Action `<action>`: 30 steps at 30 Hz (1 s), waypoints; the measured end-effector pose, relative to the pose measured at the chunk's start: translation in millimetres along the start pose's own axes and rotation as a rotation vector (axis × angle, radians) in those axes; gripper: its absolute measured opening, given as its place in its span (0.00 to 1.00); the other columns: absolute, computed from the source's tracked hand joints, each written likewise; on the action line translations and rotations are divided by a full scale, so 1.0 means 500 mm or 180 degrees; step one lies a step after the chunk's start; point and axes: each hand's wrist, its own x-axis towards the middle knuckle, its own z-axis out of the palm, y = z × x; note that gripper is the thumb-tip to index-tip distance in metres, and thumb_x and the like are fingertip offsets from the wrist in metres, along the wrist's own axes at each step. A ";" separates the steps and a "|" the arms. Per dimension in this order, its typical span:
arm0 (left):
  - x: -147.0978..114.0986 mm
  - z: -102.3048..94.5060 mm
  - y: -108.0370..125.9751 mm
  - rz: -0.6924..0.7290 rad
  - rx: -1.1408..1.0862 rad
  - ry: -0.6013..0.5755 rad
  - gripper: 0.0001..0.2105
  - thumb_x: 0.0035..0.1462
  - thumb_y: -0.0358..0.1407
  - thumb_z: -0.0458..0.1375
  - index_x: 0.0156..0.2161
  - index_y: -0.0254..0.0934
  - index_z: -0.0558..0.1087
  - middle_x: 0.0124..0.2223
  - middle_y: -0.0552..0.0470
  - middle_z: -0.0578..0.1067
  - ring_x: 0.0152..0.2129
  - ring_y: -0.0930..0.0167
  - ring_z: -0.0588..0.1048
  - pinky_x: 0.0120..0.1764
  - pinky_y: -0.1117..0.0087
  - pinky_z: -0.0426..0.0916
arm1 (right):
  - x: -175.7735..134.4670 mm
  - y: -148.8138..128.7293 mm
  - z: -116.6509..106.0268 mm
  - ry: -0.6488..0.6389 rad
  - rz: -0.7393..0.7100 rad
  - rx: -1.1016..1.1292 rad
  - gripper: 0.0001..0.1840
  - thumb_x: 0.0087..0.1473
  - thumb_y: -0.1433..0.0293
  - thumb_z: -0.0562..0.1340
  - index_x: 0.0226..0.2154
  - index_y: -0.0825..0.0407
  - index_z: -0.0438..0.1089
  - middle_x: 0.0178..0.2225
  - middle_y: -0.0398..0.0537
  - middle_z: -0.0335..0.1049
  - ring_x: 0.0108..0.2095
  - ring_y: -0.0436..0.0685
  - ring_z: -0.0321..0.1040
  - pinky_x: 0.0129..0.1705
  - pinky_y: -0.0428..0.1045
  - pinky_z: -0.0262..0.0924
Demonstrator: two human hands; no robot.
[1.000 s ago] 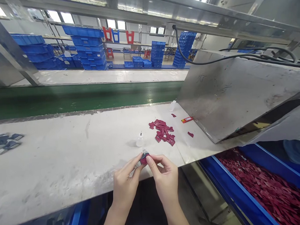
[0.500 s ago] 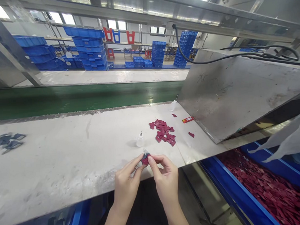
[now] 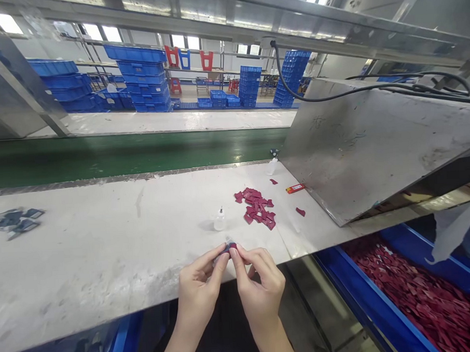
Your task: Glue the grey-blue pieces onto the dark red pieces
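Note:
Over the table's front edge, my left hand [image 3: 201, 284] and my right hand [image 3: 259, 286] pinch one small piece between thumbs and fingers. This dark blue and maroon piece [image 3: 231, 246] has a pale tip, and the fingers cover most of it. Just beyond it stands a small clear bottle [image 3: 219, 220] with a thin needle tip, apart from both hands. To the right of the bottle lies a loose pile of flat maroon pieces [image 3: 256, 209]. At the far left are several dark blue-grey pieces [image 3: 17, 221] in a small heap.
A red and yellow packet [image 3: 295, 188] lies by a slanted metal panel [image 3: 374, 144]. A second white bottle [image 3: 272, 166] stands near the green conveyor belt [image 3: 140, 151]. Below right, a blue bin [image 3: 364, 279] holds many maroon pieces. Another blue bin [image 3: 119, 342] sits below left.
My thumbs have shifted over the held piece, and it shows less maroon now. A small dark item has come into view on the belt behind the far bottle.

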 end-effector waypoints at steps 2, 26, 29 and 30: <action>0.000 0.003 0.002 -0.0062 -0.0076 0.0039 0.14 0.52 0.38 0.66 0.43 0.35 0.82 0.43 0.46 0.83 0.40 0.60 0.82 0.44 0.68 0.79 | 0.000 0.001 -0.001 0.0052 -0.0062 0.0029 0.05 0.55 0.77 0.67 0.35 0.53 0.78 0.22 0.42 0.68 0.21 0.48 0.60 0.22 0.44 0.59; -0.014 0.009 0.001 0.0363 0.0201 -0.0113 0.18 0.57 0.34 0.63 0.53 0.38 0.77 0.48 0.48 0.81 0.45 0.62 0.80 0.47 0.68 0.78 | 0.013 0.012 -0.002 -0.0985 0.0879 0.0605 0.12 0.68 0.69 0.47 0.41 0.50 0.64 0.38 0.48 0.62 0.38 0.55 0.65 0.40 0.51 0.63; -0.010 0.009 0.006 0.0121 0.0023 -0.0076 0.19 0.56 0.36 0.64 0.53 0.37 0.76 0.48 0.47 0.81 0.45 0.61 0.80 0.46 0.68 0.78 | 0.025 0.016 -0.021 -0.1393 0.1087 0.1008 0.15 0.69 0.66 0.46 0.45 0.49 0.67 0.41 0.49 0.64 0.42 0.55 0.66 0.44 0.51 0.64; -0.009 0.009 0.008 0.0066 -0.0012 -0.0075 0.19 0.56 0.36 0.64 0.53 0.37 0.77 0.48 0.46 0.81 0.45 0.61 0.80 0.46 0.67 0.78 | 0.029 0.017 -0.027 -0.1492 0.1128 0.1101 0.15 0.69 0.65 0.47 0.46 0.48 0.68 0.42 0.49 0.65 0.44 0.56 0.67 0.45 0.51 0.64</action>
